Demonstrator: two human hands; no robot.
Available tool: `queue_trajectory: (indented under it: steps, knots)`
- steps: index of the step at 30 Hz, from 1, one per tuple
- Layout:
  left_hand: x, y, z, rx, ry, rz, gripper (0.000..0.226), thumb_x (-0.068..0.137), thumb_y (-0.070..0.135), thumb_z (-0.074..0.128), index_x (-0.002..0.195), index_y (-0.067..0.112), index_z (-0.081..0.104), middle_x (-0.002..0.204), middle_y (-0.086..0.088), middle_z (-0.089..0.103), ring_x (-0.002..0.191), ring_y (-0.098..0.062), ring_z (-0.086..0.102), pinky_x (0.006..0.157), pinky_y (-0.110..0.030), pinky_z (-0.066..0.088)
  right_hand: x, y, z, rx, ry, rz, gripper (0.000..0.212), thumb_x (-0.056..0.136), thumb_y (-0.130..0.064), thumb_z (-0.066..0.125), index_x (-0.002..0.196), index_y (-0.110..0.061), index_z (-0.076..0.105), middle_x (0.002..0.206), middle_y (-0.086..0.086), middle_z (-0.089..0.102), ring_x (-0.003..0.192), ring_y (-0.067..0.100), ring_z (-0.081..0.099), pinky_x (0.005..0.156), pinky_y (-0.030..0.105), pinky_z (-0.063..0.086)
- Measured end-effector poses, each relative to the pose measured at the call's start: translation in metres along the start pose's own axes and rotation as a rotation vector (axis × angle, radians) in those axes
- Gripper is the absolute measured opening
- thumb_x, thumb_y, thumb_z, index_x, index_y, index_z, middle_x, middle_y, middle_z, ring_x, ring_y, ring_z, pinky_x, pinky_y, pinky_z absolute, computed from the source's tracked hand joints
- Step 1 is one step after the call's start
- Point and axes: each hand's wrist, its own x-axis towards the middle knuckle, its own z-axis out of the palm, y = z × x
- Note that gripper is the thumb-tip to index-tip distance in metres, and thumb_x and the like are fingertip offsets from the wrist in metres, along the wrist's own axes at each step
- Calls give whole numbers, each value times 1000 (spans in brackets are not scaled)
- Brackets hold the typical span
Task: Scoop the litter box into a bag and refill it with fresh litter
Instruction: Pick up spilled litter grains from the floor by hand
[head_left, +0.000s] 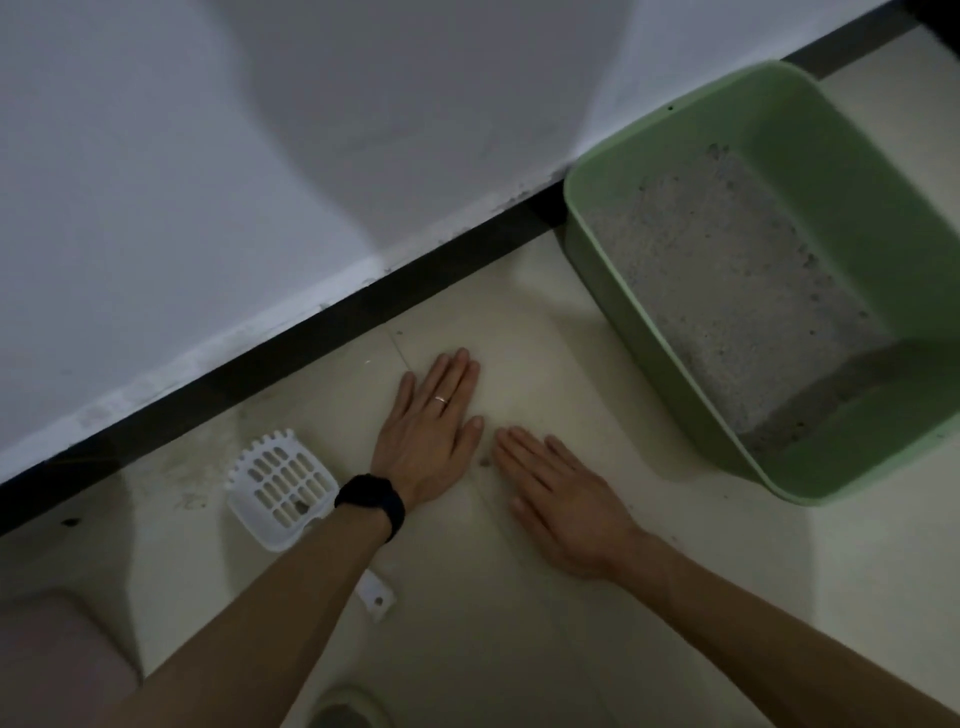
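1. Nothing held. My left hand (431, 431) and right hand (561, 504) lie palm-down on the floor (545, 338), fingers (460, 376) straight and close together, arms stretched forward.
2. The scoop (283, 483) lies just left of my left wrist, with its handle running under the forearm.
3. The litter box (857, 182) sits to the right by the wall, grey litter (727, 291) inside.
4. Next, I reckon: lift the left forearm and grip the scoop by the handle, not the slotted head.
5. No bag in view. Open one beside the box before scooping, or clumps may drop on the floor.
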Motion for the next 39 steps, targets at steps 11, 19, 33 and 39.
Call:
queue_trajectory:
  steps: [11, 19, 33, 39]
  knots:
    - [-5, 35, 16, 6, -110, 249, 64, 104, 44, 26, 159, 18, 4, 165, 5, -4, 151, -9, -11, 123, -37, -6, -34, -3, 18, 52, 162, 514, 66, 103, -45, 19, 157, -10, 7, 164, 6, -2, 151, 17, -9, 121, 50, 6]
    - [5, 55, 5, -154, -78, 423, 59, 101, 32, 29, 156, 13, 21, 164, 1, 13, 152, -12, 7, 123, -34, 4, -59, -3, 19, 189, 496, 699, 58, 101, -35, 34, 152, -8, 28, 161, 7, 23, 150, 18, 13, 121, 46, 15]
    - [-1, 59, 23, 108, -113, 323, 68, 101, 48, 24, 159, 19, 3, 165, 5, -5, 151, -11, -10, 122, -45, -5, -94, -13, 28, 216, 661, 741, 48, 100, -29, 44, 143, -7, 46, 153, 9, 40, 146, 21, 28, 119, 43, 24]
    - [-2, 65, 23, 103, -105, 305, 68, 101, 49, 24, 159, 18, 4, 166, 3, -3, 151, -11, -11, 123, -42, -3, -125, 23, 27, 194, 520, 1216, 72, 98, -49, 26, 156, -11, 9, 164, 7, 6, 151, 20, 1, 121, 50, 9]
